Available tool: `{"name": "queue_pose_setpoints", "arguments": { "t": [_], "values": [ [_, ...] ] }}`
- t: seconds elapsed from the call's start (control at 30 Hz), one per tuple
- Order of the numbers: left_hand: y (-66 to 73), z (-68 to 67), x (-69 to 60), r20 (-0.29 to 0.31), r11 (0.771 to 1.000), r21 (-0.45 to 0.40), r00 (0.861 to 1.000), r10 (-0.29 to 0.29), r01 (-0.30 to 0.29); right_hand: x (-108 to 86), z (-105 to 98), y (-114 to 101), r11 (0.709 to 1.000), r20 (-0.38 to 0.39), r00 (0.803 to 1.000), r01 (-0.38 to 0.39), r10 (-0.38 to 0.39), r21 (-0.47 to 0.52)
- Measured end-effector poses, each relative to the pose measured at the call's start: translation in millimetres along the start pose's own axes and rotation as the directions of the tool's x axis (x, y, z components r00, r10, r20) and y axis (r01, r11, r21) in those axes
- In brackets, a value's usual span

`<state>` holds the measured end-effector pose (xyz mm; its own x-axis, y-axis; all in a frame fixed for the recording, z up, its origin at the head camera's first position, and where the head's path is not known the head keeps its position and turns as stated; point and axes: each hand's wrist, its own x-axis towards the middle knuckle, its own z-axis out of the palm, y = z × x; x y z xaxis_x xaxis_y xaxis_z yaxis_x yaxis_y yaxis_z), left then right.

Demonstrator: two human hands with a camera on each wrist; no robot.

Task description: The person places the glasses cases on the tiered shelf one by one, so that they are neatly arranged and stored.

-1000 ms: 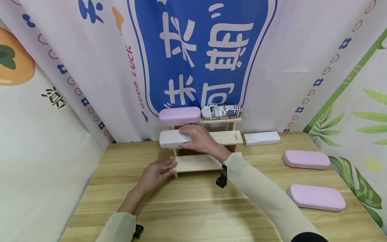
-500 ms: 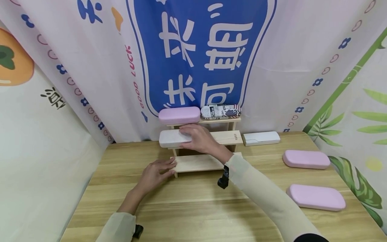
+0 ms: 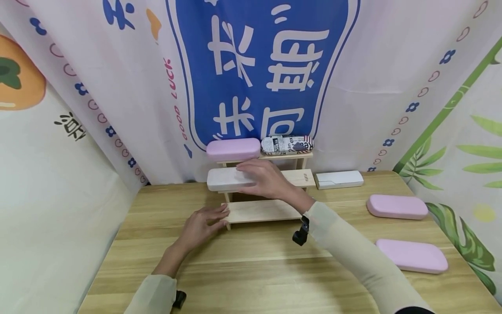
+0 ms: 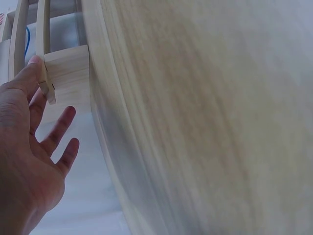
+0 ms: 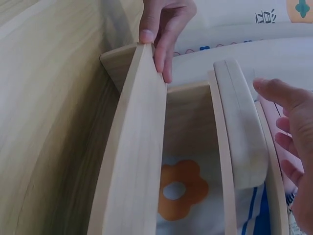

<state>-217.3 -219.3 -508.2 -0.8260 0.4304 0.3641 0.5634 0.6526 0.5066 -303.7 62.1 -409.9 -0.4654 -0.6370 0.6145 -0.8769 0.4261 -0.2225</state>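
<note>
A three-step wooden stand [image 3: 262,211] stands against the curtain. The left hand [image 3: 201,226] pinches the left end of its lowest board, thumb and fingers on opposite sides in the right wrist view; its other fingers spread free in the left wrist view. On the left of the middle step lies a whitish case [image 3: 223,179]. Over that case's right end is the right hand [image 3: 264,179]; the right wrist view shows its fingers apart and a gap between it [image 5: 298,122] and the case [image 5: 239,122]. A pink case [image 3: 233,149] and a printed case [image 3: 287,145] lie on the top step.
Right of the stand, a flat white box [image 3: 339,179] lies at the table's back edge. Two more pink cases, one farther back [image 3: 398,206] and one nearer [image 3: 412,256], lie on the right of the table [image 3: 243,274]. A printed curtain [image 3: 364,109] hangs behind.
The right hand has let go of the whitish case and shifted slightly right, showing more of the case. The left hand stays at the lowest board's end.
</note>
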Motion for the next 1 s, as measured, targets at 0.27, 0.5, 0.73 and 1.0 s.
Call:
{"name": "queue_pose_setpoints", "arguments": {
  "t": [0.27,0.5,0.73,1.0],
  "values": [
    [-0.6,1.0,-0.8,0.006,1.0,0.008,1.0,-0.007,0.007,-11.7,-18.2,9.8,0.999,-0.02,1.0,0.021,-0.02,0.035],
    [-1.4,2.3,-1.6,-0.019,1.0,0.013,1.0,0.015,-0.015,-22.9,-38.9,14.3,0.996,0.0,1.0,0.012,-0.012,0.084],
    [0.2,0.5,-1.0,-0.002,1.0,0.005,1.0,-0.005,0.005,-33.1,-56.6,21.1,0.994,-0.019,0.999,0.037,-0.035,0.106],
    [2.2,-0.9,-1.8,0.011,1.0,0.002,1.0,-0.023,0.023,-53.0,-71.3,31.7,0.992,-0.011,1.0,-0.017,0.018,0.123]
  ]
}}
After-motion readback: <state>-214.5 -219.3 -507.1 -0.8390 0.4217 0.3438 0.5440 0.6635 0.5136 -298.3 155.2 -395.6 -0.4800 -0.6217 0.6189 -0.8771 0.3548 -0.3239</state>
